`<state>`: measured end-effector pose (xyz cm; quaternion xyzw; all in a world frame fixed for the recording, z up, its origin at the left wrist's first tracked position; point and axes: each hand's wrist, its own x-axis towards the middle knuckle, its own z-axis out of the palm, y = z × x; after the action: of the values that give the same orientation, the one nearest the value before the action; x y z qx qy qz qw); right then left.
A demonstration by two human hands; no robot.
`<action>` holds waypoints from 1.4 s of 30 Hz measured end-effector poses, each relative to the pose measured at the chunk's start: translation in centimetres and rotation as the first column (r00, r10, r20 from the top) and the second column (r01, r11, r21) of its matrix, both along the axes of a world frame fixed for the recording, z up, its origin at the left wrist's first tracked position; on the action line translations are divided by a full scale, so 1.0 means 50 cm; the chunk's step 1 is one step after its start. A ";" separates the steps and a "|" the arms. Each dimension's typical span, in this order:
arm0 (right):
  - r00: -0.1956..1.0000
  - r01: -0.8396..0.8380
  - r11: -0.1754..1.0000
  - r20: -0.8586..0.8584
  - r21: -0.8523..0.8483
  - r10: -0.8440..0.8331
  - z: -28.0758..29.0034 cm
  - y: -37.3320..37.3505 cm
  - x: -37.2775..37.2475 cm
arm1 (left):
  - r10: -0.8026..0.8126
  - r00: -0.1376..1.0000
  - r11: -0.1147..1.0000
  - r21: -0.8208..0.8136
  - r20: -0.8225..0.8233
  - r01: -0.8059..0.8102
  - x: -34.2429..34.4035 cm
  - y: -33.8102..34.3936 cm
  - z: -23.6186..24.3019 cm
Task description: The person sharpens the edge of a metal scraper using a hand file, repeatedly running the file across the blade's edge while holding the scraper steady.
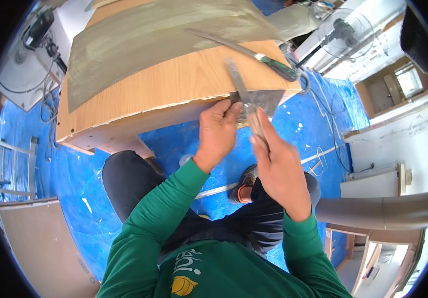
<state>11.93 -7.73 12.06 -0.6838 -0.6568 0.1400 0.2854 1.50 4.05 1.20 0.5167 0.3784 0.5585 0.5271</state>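
Note:
My left hand (216, 133) pinches a small dark grey sheet piece (269, 102) at the front edge of a wood-faced panel (174, 82). My right hand (283, 171) is closed round the pale handle of a flat metal file (240, 82). Its blade is slightly blurred, crosses the sheet piece and points away over the panel. The fingertips of both hands are close together. Just beyond them lies a second, longer file with a green and black handle (278, 67). A large grey-green sheet (139, 37) covers the panel's far part.
Blue plastic sheeting (174, 134) covers the floor, with cables (331, 107) on the right. One fan (341, 32) stands at the far right, and a dark device (37, 30) at the far left. A fat grey duct (383, 208) runs in from the right. A board (45, 243) leans lower left.

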 end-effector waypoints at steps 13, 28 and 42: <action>0.893 0.082 0.959 -0.408 -0.270 -0.191 0.021 -0.086 0.011 | -0.021 0.998 0.999 -0.042 -0.052 0.019 -0.009 0.004 0.007; 0.893 0.068 0.950 -0.406 -0.306 -0.194 0.019 -0.076 0.005 | -0.075 0.994 0.996 -0.057 -0.079 0.070 -0.017 0.012 -0.010; 0.944 0.089 0.944 -0.277 -0.317 -0.182 0.053 -0.073 -0.019 | -0.009 1.000 1.000 -0.024 -0.026 0.009 -0.010 0.000 0.001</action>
<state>11.00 -11.40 14.70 -0.7336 -0.5273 0.3210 0.2843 1.02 4.03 1.23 0.5193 0.3898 0.5446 0.5308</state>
